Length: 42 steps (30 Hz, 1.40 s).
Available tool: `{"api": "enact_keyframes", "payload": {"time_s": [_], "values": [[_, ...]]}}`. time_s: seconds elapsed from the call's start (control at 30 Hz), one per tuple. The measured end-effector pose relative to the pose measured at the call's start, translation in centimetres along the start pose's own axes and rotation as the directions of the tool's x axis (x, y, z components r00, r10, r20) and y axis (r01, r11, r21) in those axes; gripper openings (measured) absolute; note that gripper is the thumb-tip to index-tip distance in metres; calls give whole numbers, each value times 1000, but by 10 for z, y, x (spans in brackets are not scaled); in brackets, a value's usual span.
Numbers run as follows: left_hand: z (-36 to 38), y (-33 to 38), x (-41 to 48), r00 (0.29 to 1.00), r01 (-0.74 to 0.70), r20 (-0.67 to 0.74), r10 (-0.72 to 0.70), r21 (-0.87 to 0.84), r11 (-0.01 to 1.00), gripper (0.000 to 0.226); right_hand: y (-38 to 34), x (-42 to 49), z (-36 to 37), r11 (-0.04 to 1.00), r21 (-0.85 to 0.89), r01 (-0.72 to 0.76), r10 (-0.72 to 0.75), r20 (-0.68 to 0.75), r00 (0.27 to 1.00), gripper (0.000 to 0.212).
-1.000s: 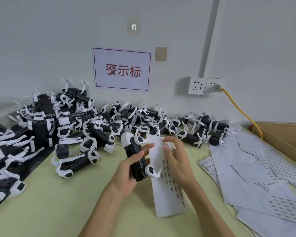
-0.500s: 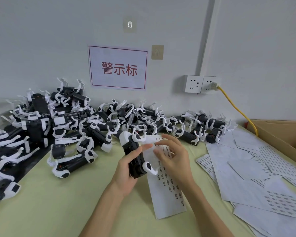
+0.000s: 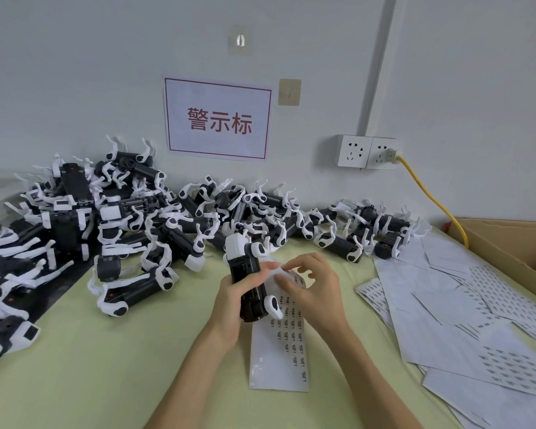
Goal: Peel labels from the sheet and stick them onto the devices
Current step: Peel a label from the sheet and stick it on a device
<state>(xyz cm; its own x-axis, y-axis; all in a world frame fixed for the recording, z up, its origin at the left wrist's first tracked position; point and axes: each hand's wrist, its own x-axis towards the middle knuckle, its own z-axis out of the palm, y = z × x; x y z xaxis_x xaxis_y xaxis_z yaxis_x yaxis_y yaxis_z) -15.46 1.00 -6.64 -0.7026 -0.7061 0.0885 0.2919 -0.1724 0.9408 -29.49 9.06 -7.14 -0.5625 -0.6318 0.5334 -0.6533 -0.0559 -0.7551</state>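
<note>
My left hand (image 3: 229,300) grips a black-and-white device (image 3: 246,280) upright above the table, thumb across its side. A narrow label sheet (image 3: 283,345) with small dark labels hangs down behind the device and lies on the table. My right hand (image 3: 314,289) has its curled fingertips at the top of that sheet, right beside the device; whether a label is between them cannot be made out. A big heap of the same devices (image 3: 155,218) fills the back left of the table.
Used and partly used label sheets (image 3: 464,314) are spread over the right side of the pale green table (image 3: 106,360). A cardboard box (image 3: 514,246) stands at the far right. A yellow cable (image 3: 430,196) runs from the wall socket down to it.
The right hand's fingers have shifted at the top of the sheet, closer to the device. The left hand keeps holding the device in much the same place.
</note>
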Motion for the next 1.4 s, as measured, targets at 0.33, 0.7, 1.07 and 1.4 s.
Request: {"api": "enact_keyframes", "payload": {"time_s": [0.33, 0.7, 1.07, 1.4], "values": [[4, -2, -1, 1000, 15, 5, -15, 20, 1000, 37, 2, 1, -5, 987, 134, -82, 82, 11, 997, 13], [3, -7, 3, 1000, 10, -27, -8, 82, 997, 56, 8, 9, -14, 967, 207, -147, 172, -103, 980, 13], [-9, -7, 8, 952, -153, -270, 144, -10, 988, 28, 4, 6, -14, 943, 307, -132, 139, -2, 990, 42], [3, -4, 1, 1000, 6, 4, -7, 74, 997, 40, 10, 3, -5, 989, 142, -32, 22, 74, 997, 40]]}}
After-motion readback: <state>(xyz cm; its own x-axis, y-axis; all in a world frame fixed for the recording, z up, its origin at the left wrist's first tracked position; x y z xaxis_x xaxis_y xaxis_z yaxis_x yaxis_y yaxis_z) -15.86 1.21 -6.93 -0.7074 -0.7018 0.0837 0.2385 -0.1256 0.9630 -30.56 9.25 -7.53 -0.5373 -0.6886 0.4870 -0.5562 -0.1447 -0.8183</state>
